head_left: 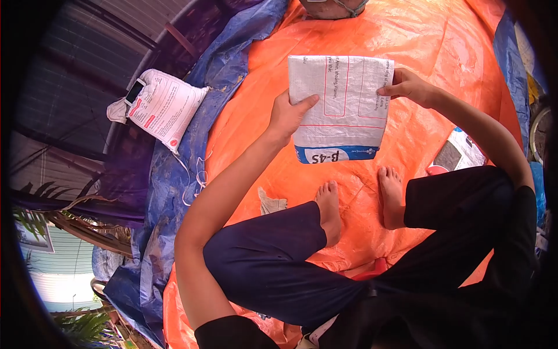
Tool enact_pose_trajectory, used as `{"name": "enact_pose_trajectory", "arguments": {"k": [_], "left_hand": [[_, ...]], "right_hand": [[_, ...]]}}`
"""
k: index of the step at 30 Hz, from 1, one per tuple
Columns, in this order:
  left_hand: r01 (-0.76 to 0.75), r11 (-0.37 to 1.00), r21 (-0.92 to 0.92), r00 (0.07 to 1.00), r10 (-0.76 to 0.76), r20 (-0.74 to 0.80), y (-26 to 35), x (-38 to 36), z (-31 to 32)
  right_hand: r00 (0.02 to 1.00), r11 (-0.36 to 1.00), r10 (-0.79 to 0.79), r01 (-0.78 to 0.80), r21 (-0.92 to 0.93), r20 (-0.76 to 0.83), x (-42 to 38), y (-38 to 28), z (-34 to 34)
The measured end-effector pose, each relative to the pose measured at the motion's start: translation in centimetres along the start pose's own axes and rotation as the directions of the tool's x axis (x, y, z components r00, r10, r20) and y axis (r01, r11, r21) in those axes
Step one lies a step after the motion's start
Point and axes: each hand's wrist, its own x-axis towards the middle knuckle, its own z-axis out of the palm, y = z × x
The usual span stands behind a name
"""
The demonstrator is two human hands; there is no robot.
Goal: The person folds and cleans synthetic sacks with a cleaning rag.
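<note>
Held up in front of me is a folded woven feed sack [340, 107], white with red lines, black print and a blue band at its lower edge marked B-4S. My left hand [292, 111] grips its left edge, thumb on the near face and fingers mostly hidden behind. At the upper right edge my right hand [411, 88] pinches the sack the same way, its thumb lying on the print. The sack hangs above the orange tarp [261, 125], in front of my bare feet.
A filled white sack [168, 110] with a phone [135, 91] on it rests at left on the blue tarp [224, 64]. White string [200, 174] trails below it. Another printed sack [462, 152] lies near my right knee. A rounded object [333, 9] stands at the top.
</note>
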Motion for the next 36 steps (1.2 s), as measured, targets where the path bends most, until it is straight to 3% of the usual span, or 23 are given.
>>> {"name": "enact_pose_trajectory", "arguments": {"k": [3,6,9,12,15,18,19,22,26,36], "left_hand": [[0.120,0.978,0.172,0.971,-0.079,-0.225,-2.1,-0.7,0.9],[0.159,0.955,0.250,0.974,-0.111,-0.199,-2.6,-1.5,1.4],[0.183,0.980,0.077,0.955,-0.196,0.224,-1.8,-1.9,2.4],[0.057,0.989,0.137,0.934,-0.101,0.342,-0.8,-3.7,5.1],[-0.199,0.968,0.155,0.942,0.146,0.301,-0.4,-4.2,7.1],[-0.208,0.977,-0.053,0.931,0.214,0.294,0.9,-3.8,7.9],[-0.319,0.940,0.125,0.928,0.283,0.243,0.5,-2.8,8.0],[-0.143,0.973,0.182,0.967,0.099,0.234,1.1,-3.3,7.6],[-0.213,0.975,0.069,0.942,0.186,0.280,0.7,-3.4,7.2],[-0.180,0.984,0.011,0.902,0.161,0.401,-2.8,-3.5,6.7]], "right_hand": [[0.998,0.998,-0.055,0.054,-0.025,-0.014,0.2,0.0,1.2],[0.991,0.992,-0.122,0.120,-0.047,-0.049,0.9,0.3,2.9],[0.982,0.974,-0.119,0.086,-0.208,-0.148,1.5,0.1,3.8],[0.972,0.942,-0.153,0.090,-0.324,-0.177,0.6,-2.3,5.1],[0.980,0.973,-0.186,0.172,-0.155,-0.077,1.3,-2.8,6.3],[0.991,0.987,-0.128,0.125,0.097,0.023,0.5,-4.8,7.9],[0.975,0.974,-0.223,0.223,-0.038,0.013,1.6,-3.9,7.6],[0.984,0.980,-0.149,0.160,-0.117,0.098,1.5,-4.5,6.8],[0.982,0.975,-0.173,0.181,-0.126,0.074,1.5,-4.5,6.8],[0.978,0.978,-0.129,0.152,-0.143,0.162,0.6,-3.1,6.8]]}}
